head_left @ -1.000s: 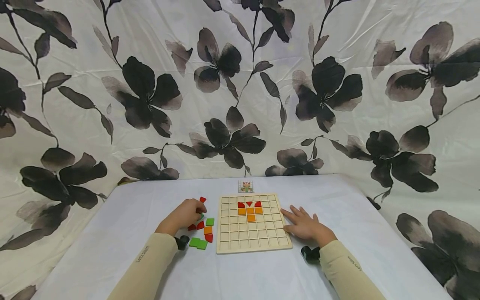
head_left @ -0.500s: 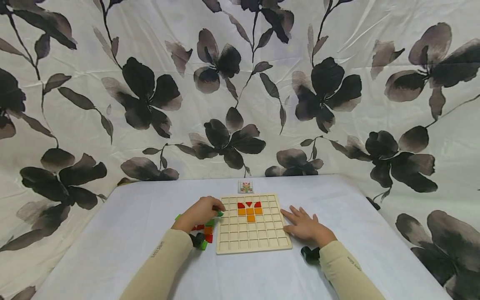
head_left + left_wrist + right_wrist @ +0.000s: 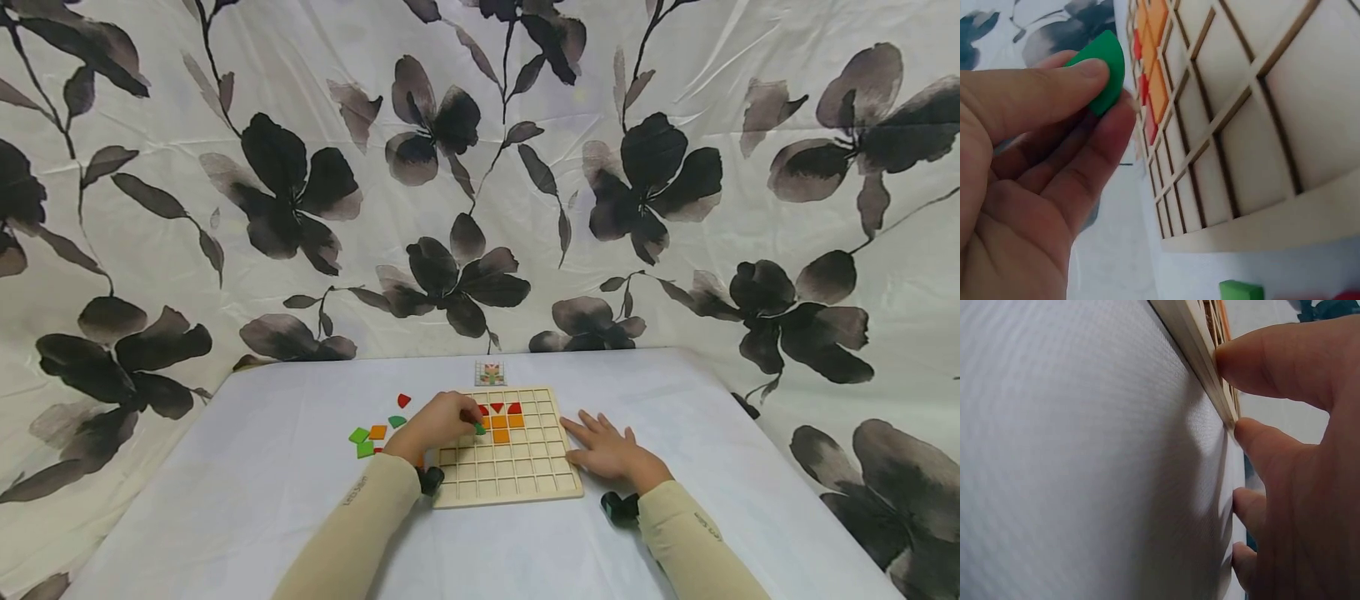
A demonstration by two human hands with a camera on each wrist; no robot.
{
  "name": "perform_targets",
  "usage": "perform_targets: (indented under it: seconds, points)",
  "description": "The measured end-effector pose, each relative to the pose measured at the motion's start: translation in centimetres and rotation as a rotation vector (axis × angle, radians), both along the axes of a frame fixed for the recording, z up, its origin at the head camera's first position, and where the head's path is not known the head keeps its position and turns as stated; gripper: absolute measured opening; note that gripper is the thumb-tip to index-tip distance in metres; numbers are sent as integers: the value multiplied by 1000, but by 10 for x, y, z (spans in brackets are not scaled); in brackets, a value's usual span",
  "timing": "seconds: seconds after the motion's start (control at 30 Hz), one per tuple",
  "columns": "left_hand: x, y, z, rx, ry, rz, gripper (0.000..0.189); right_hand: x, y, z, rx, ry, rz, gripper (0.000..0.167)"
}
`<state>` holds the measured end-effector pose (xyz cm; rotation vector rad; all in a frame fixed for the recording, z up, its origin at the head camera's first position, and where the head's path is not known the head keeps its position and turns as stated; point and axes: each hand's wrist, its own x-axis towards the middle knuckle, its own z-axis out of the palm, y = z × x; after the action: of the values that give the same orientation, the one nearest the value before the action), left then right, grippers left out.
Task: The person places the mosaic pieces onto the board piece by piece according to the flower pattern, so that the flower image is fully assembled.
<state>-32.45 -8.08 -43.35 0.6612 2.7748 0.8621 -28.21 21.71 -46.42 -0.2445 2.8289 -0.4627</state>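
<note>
My left hand pinches a green quarter-round tile between thumb and fingers, over the left part of a wooden grid board. In the left wrist view the tile is apart from the board's surface. Several orange square tiles sit in the upper cells, below a row of red tiles; the left hand partly covers these. At the board's right edge rests my right hand, fingers spread. Its thumb and index fingertip touch the board's side in the right wrist view.
Loose tiles lie left of the board: a red one, a green one, an orange square and light green squares. The left forearm hides others. A small pattern card lies behind the board.
From the loose tiles, my left hand has moved right over the board, carrying the green quarter-round tile. The right hand and the board have stayed in place.
</note>
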Motion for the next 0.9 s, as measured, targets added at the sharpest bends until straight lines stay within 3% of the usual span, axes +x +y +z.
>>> perform_targets:
  seconds: [0.2, 0.47, 0.9]
  points:
    - [-3, 7, -8, -3, 17, -7, 16, 0, 1, 0, -4, 2, 9, 64]
    - [-4, 18, -15, -74, 90, -33, 12, -1, 1, -4, 3, -1, 5, 63]
    - [1, 24, -14, -172, 130, -57, 15, 0, 1, -1, -9, 4, 18, 64]
